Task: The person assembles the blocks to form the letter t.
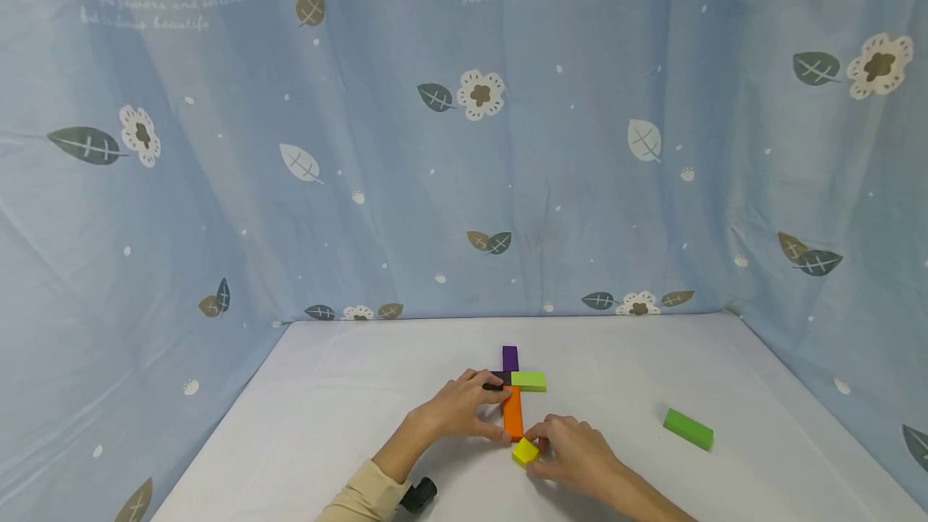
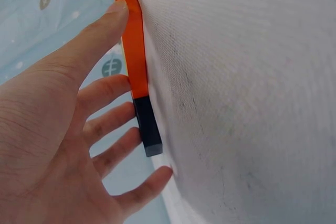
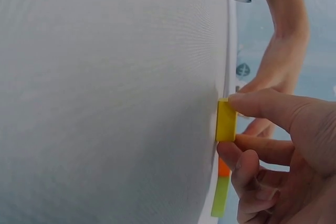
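My right hand point(image 1: 576, 456) pinches a small yellow block point(image 1: 525, 452) between thumb and fingers. The yellow block is at the near end of an orange block point(image 1: 513, 413). Across the left side of the orange block lies my left hand point(image 1: 461, 408), its thumb against the near end. In the left wrist view its extended fingers touch the orange block and a black block point(image 2: 148, 127). Beyond the orange block, a lime-green block point(image 1: 528, 381) points right, the black block lies to the left partly under fingers, and a purple block point(image 1: 511, 358) points away.
A loose green block point(image 1: 689, 429) lies at an angle on the white tabletop point(image 1: 348, 393), right of the hands. A black device point(image 1: 419, 495) sits at the left wrist. Blue patterned curtains point(image 1: 377, 208) stand behind and on both sides.
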### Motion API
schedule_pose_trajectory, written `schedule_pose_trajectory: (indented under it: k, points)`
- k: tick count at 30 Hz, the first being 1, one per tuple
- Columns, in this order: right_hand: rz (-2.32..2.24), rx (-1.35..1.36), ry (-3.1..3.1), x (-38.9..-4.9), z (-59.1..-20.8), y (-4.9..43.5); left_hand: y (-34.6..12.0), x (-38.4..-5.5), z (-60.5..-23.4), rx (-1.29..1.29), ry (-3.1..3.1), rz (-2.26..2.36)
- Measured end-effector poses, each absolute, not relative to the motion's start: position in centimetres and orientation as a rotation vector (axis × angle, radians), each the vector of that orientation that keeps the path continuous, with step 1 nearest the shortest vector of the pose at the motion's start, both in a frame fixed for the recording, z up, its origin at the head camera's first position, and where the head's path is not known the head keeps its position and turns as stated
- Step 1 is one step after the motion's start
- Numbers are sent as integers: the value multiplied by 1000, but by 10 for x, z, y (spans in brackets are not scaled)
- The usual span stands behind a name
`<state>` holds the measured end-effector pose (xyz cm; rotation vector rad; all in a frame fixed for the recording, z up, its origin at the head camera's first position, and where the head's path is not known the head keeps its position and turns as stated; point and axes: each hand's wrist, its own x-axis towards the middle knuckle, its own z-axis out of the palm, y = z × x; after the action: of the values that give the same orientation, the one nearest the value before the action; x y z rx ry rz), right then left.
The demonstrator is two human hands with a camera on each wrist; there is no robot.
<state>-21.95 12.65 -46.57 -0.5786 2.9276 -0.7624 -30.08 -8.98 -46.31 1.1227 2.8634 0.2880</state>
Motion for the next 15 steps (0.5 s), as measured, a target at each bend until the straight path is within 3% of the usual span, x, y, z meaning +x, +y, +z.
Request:
schedule_pose_trajectory:
  k: [15]
  points:
    - [-753,-563,2909,-221,-464,126,-91,-300,-463,1130,2856,308]
